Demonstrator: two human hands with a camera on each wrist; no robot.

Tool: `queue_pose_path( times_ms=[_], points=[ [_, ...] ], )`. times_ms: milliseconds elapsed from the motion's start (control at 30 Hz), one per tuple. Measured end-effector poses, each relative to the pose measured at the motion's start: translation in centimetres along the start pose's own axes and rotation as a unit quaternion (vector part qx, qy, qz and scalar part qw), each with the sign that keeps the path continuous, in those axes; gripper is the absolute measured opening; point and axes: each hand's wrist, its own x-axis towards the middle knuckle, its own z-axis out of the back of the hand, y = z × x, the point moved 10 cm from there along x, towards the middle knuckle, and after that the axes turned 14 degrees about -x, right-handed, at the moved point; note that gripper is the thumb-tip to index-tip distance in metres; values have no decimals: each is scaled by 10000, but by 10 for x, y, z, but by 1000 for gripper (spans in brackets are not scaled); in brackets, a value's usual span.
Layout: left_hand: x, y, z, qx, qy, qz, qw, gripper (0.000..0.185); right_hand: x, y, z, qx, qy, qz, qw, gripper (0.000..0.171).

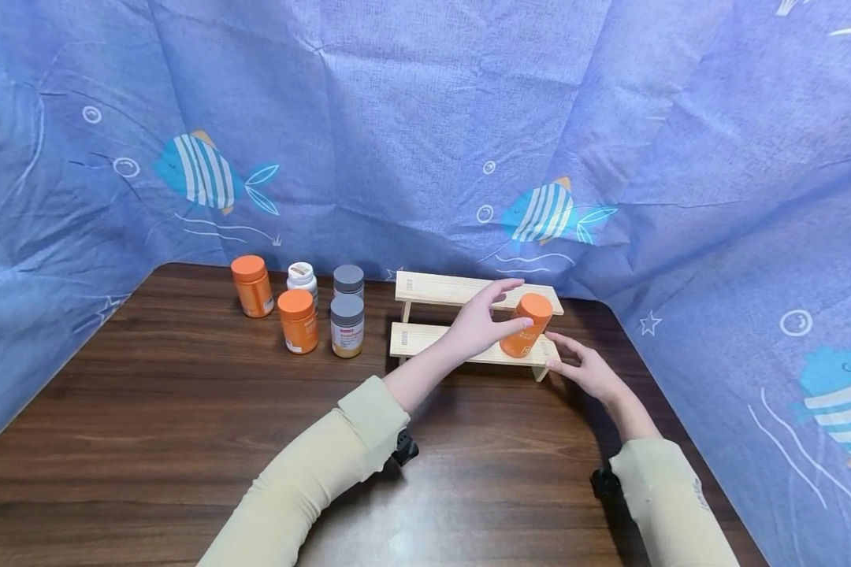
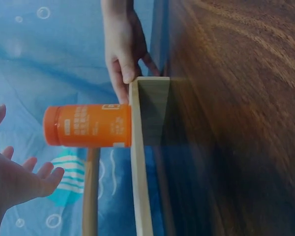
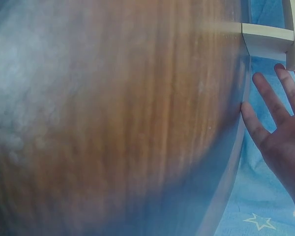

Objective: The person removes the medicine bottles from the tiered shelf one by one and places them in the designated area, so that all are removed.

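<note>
An orange bottle with an orange lid stands upright on the lower step of a two-tier wooden rack, near its right end. My left hand is beside the bottle, thumb and fingers spread apart; in the left wrist view a gap shows between the hand and the bottle. At the rack's right end is my right hand, its thumb and index finger at the end of the lower board. The right wrist view shows the other fingers of that hand extended and spread.
Left of the rack, two orange bottles, a white bottle and two grey-lidded bottles stand on the dark wooden table. A blue fish-print cloth hangs behind and along the sides.
</note>
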Motion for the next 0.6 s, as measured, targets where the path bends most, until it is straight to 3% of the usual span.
queue_pose_path(
  times_ms=[133,600],
  points=[
    [4,6,-9,198,87,135,9997,62,1,-1,-1,30,8,24,10000,62],
    [17,23,-26,246,152,17,9996,60,1,-1,0,-13,-22,60,10000,61]
  ],
)
